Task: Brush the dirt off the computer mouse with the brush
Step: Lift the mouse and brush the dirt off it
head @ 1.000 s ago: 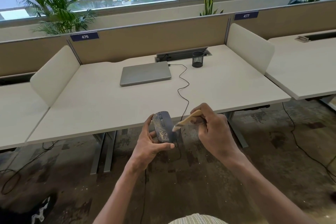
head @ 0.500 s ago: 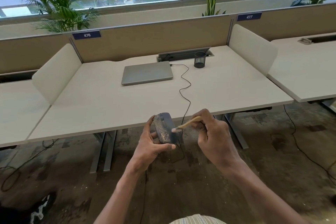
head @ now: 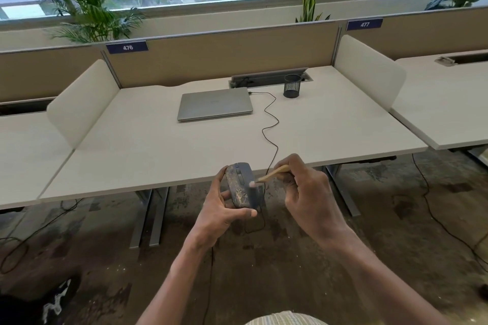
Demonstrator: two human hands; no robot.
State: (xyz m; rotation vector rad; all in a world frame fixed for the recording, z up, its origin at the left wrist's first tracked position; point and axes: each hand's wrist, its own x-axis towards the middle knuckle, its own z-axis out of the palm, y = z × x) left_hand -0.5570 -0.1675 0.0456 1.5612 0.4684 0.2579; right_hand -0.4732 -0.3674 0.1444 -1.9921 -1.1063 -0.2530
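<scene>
A grey computer mouse (head: 241, 187) streaked with brownish dirt is held in front of the desk's near edge, top side facing me. My left hand (head: 219, 212) grips it from the left and below, thumb under its near end. My right hand (head: 307, 192) holds a small wooden-handled brush (head: 270, 173) by the handle. The pale bristle tip touches the mouse's right side. The mouse's black cable (head: 269, 129) runs up across the desk towards the laptop.
On the white desk (head: 158, 145) lie a shut grey laptop (head: 215, 103) and a black mesh pen cup (head: 292, 86). Side dividers stand left and right. Below are desk legs, floor cables and stained dark carpet.
The brush tip has slid along the mouse's right side while my right hand shifted slightly. My left hand keeps the mouse in the same place.
</scene>
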